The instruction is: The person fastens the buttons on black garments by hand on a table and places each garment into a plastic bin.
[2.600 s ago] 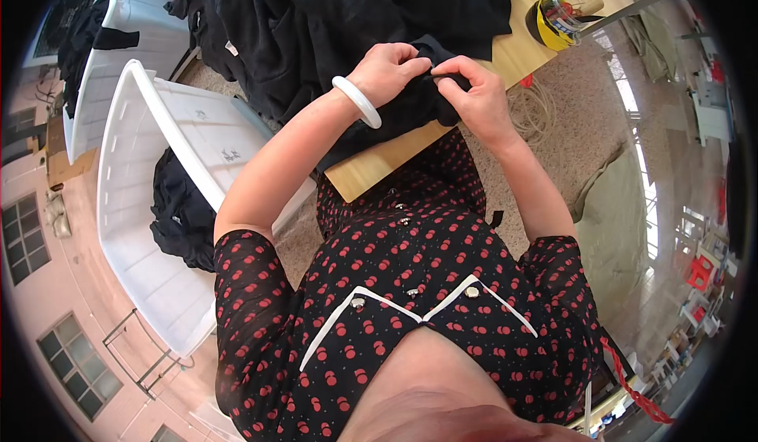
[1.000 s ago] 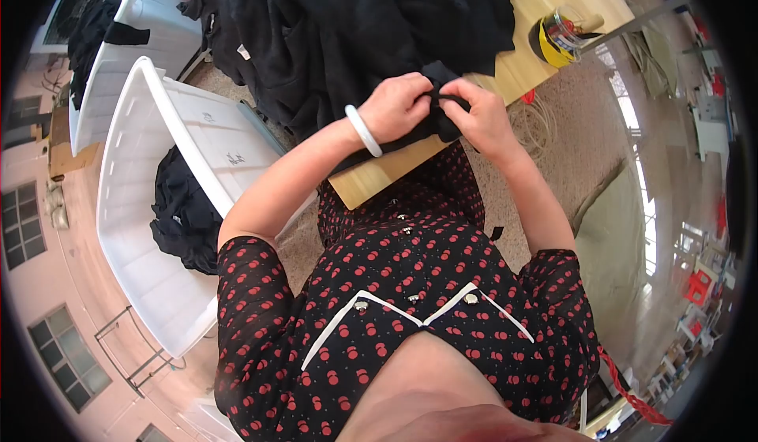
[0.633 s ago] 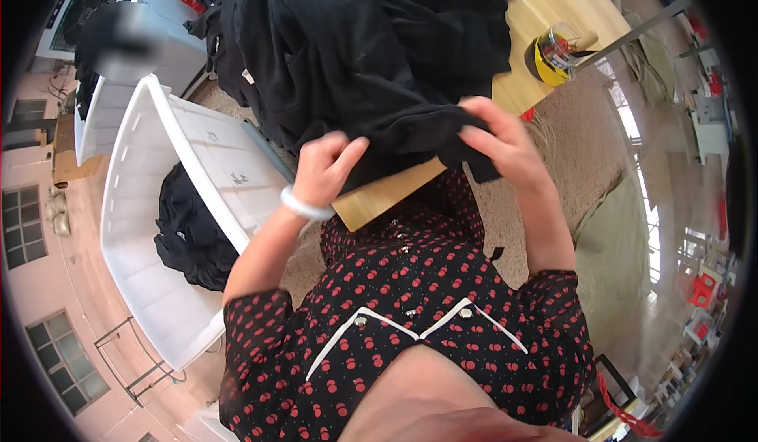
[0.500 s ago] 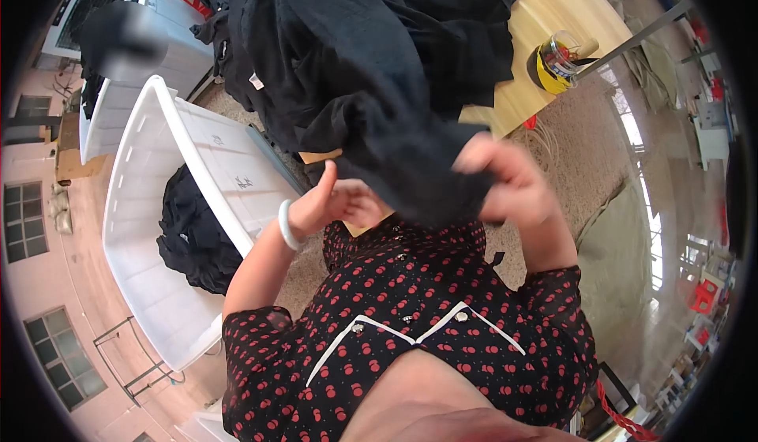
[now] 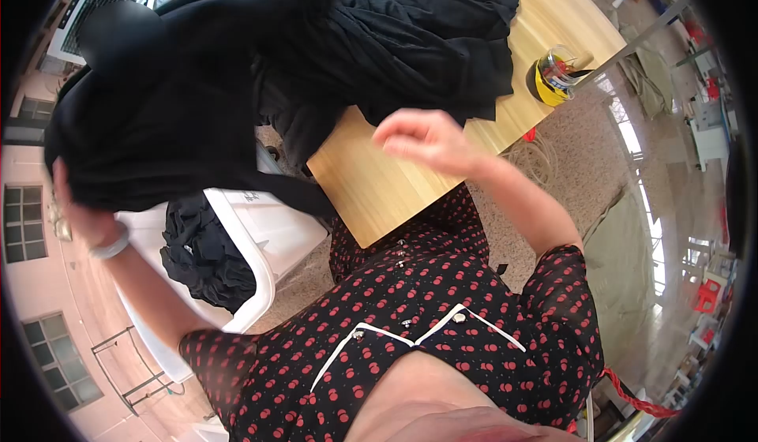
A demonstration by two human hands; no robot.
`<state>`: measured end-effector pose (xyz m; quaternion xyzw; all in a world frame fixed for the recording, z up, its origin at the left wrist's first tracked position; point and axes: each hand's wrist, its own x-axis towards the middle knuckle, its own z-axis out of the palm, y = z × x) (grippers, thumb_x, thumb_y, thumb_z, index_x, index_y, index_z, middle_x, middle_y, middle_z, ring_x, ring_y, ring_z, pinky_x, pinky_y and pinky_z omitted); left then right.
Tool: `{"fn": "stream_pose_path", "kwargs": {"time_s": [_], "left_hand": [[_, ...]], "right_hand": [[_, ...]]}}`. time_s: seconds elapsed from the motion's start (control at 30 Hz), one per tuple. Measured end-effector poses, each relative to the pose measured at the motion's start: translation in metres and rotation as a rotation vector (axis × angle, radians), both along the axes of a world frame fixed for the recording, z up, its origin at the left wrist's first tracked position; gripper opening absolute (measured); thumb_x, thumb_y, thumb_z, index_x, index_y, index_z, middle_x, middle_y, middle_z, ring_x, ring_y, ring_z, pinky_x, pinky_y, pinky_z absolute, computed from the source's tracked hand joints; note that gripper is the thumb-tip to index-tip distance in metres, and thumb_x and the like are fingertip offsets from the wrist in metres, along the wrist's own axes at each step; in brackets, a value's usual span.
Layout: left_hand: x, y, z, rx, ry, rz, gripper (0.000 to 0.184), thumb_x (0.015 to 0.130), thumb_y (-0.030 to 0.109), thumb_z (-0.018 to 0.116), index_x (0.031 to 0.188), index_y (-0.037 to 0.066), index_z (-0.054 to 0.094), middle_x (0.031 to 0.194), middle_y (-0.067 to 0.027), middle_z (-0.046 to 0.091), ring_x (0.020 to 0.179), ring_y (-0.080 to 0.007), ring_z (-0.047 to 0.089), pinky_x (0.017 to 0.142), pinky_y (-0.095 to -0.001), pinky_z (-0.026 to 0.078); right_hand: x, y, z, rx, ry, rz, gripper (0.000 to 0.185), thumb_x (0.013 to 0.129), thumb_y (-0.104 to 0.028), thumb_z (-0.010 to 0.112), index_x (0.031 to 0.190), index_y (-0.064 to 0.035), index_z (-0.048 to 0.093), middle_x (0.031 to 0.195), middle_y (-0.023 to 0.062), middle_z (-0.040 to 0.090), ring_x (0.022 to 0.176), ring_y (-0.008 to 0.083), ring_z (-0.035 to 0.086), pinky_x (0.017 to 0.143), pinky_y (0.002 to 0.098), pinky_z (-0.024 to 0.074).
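Note:
At the far left, my left hand (image 5: 83,215), blurred and with a white bangle at its wrist, grips the edge of a black garment (image 5: 174,118). The garment is stretched out in the air over the white bin (image 5: 264,264). My right hand (image 5: 422,136) hovers above the front part of the wooden table (image 5: 379,177), fingers loosely curled and apart, nothing in them. Behind it a heap of black cloth (image 5: 426,47) lies on the table.
Black clothes (image 5: 201,256) lie inside the white bin. A clear jar with yellow tape (image 5: 553,77) holds tools at the table's right edge. A coiled hose (image 5: 541,154) is on the floor to the right. A metal frame (image 5: 130,371) stands at lower left.
My left hand has swung far left, drawing the black garment off the table's front and over the bin. My right hand has let go of the cloth and moved up and left.

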<state>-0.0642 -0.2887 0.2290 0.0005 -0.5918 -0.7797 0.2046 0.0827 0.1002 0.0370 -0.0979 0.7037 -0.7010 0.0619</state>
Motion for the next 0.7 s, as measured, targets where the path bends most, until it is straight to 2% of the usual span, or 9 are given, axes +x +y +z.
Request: {"fn": "stream_pose_path", "kwargs": {"time_s": [0.1, 0.17, 0.23, 0.3, 0.4, 0.5, 0.6, 0.67, 0.7], "left_hand": [[0.0, -0.107, 0.041, -0.322, 0.033, 0.371, 0.056, 0.087, 0.038, 0.052, 0.119, -0.008, 0.05, 0.123, -0.0159, 0.053, 0.109, -0.0263, 0.053, 0.095, -0.0361, 0.042], [0.039, -0.079, 0.051, -0.409, -0.133, 0.758, 0.067, 0.083, 0.047, 0.054, 0.115, -0.012, 0.051, 0.118, -0.0172, 0.055, 0.104, -0.0253, 0.056, 0.092, -0.031, 0.044], [0.02, -0.233, 0.054, -0.688, -0.352, 1.084, 0.069, 0.083, 0.053, 0.05, 0.11, -0.01, 0.056, 0.105, -0.015, 0.061, 0.093, -0.0269, 0.06, 0.089, -0.0295, 0.045], [0.03, -0.208, 0.029, -0.42, -0.404, 1.1, 0.074, 0.082, 0.055, 0.049, 0.114, -0.012, 0.051, 0.112, -0.0183, 0.058, 0.094, -0.0277, 0.06, 0.084, -0.0288, 0.047], [-0.002, -0.244, -0.047, -0.632, -0.45, 0.815, 0.061, 0.085, 0.044, 0.049, 0.122, -0.004, 0.046, 0.112, -0.0138, 0.056, 0.096, -0.0249, 0.055, 0.082, -0.029, 0.045], [-0.056, -0.232, -0.138, -0.775, -0.397, 0.229, 0.05, 0.086, 0.029, 0.053, 0.129, 0.006, 0.042, 0.123, -0.0103, 0.048, 0.105, -0.0185, 0.048, 0.081, -0.0269, 0.041], [-0.038, -0.017, -0.171, -0.991, -0.336, -0.189, 0.069, 0.078, 0.02, 0.069, 0.135, 0.004, 0.033, 0.134, -0.0153, 0.04, 0.126, -0.0243, 0.034, 0.103, -0.0405, 0.029], [-0.03, 0.068, -0.185, -1.57, 0.451, -0.43, 0.074, 0.072, 0.017, 0.072, 0.134, 0.007, 0.034, 0.136, -0.021, 0.034, 0.128, -0.0345, 0.031, 0.105, -0.0387, 0.028], [-0.015, 0.114, -0.176, -1.572, 0.442, -0.51, 0.076, 0.069, 0.013, 0.071, 0.135, 0.008, 0.033, 0.138, -0.0204, 0.03, 0.127, -0.0365, 0.03, 0.105, -0.0404, 0.027]], "right_hand": [[-0.036, 0.037, -0.018, 0.508, 0.423, -0.514, 0.026, 0.08, -0.008, 0.06, 0.106, -0.0027, 0.057, 0.096, 0.0064, 0.061, 0.087, 0.0134, 0.057, 0.078, 0.0241, 0.0446], [-0.063, 0.057, -0.022, 0.703, 0.6, -0.794, 0.031, 0.078, -0.01, 0.061, 0.108, -0.0041, 0.057, 0.102, 0.0123, 0.059, 0.09, 0.023, 0.057, 0.082, 0.0302, 0.0444], [-0.084, 0.064, -0.029, 0.786, 0.632, -0.936, 0.033, 0.076, -0.013, 0.062, 0.107, -0.0046, 0.057, 0.104, 0.0141, 0.058, 0.099, 0.0303, 0.054, 0.093, 0.0392, 0.0391], [-0.091, 0.063, -0.042, 0.898, 0.626, -0.895, 0.023, 0.074, -0.014, 0.063, 0.094, -0.005, 0.06, 0.091, 0.0122, 0.06, 0.09, 0.0295, 0.055, 0.086, 0.0393, 0.0396], [-0.079, 0.048, -0.044, 0.913, 0.798, -0.773, 0.007, 0.071, -0.011, 0.063, 0.077, -0.0078, 0.059, 0.071, 0.0065, 0.058, 0.076, 0.0266, 0.054, 0.075, 0.0373, 0.0395], [-0.04, 0.006, -0.04, 0.817, 0.879, -0.541, 0.014, 0.07, -0.004, 0.065, 0.08, -0.0078, 0.058, 0.075, 0.0071, 0.053, 0.077, 0.0266, 0.054, 0.085, 0.0411, 0.0406], [-0.015, -0.013, -0.056, 0.785, 0.822, -0.436, 0.015, 0.069, -0.003, 0.064, 0.081, -0.0068, 0.057, 0.076, 0.0076, 0.053, 0.08, 0.0262, 0.054, 0.085, 0.0406, 0.0409], [-0.002, -0.018, -0.068, 0.73, 0.762, -0.383, 0.015, 0.069, -0.003, 0.064, 0.082, -0.0058, 0.057, 0.078, 0.0081, 0.054, 0.081, 0.0263, 0.054, 0.085, 0.0404, 0.041], [0.004, -0.017, -0.067, 0.713, 0.742, -0.4, 0.015, 0.069, -0.004, 0.064, 0.083, -0.0054, 0.057, 0.079, 0.0083, 0.054, 0.083, 0.0267, 0.054, 0.085, 0.0404, 0.041]]}}
